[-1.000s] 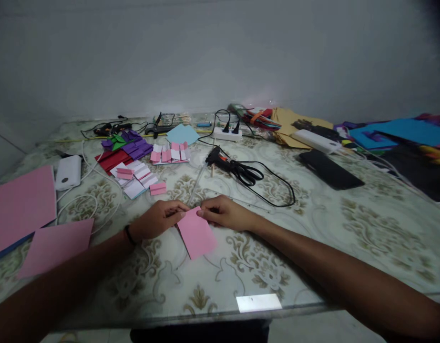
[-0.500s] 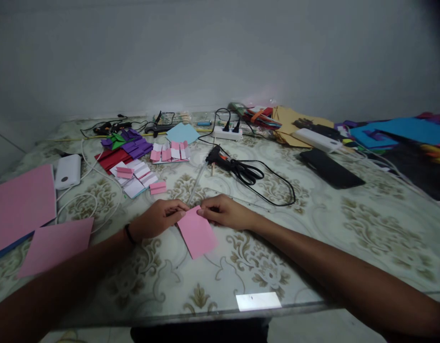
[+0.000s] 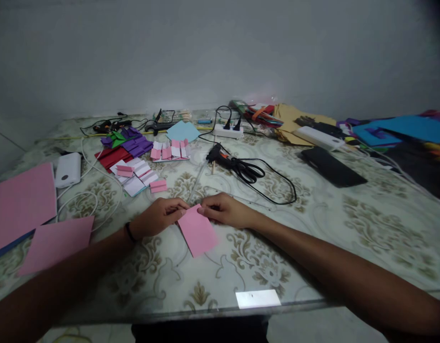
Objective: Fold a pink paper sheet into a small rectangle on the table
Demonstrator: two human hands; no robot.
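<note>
A small pink sheet of paper [image 3: 197, 233] lies slanted on the patterned table in front of me. My left hand [image 3: 160, 216] pinches its far left corner between thumb and fingers. At the far right corner my right hand [image 3: 221, 209] grips the same edge, thumb on top and fingers curled behind. Just beyond the hands is a black glue gun [image 3: 220, 156] with its cord coiled. Folded pink and white paper pieces [image 3: 169, 150] sit farther back, and one small folded pink strip [image 3: 158, 185] lies near my left hand.
At the left are large pink sheets [image 3: 21, 205], a smaller pink sheet [image 3: 58, 243] and a white power bank [image 3: 68, 170] with a cable. A black phone [image 3: 332, 166] lies to the right. A white power strip [image 3: 229, 131] and coloured paper [image 3: 413, 129] are at the back.
The view has shifted very slightly. Both hands keep their hold on the pink paper in nearly the same place.
</note>
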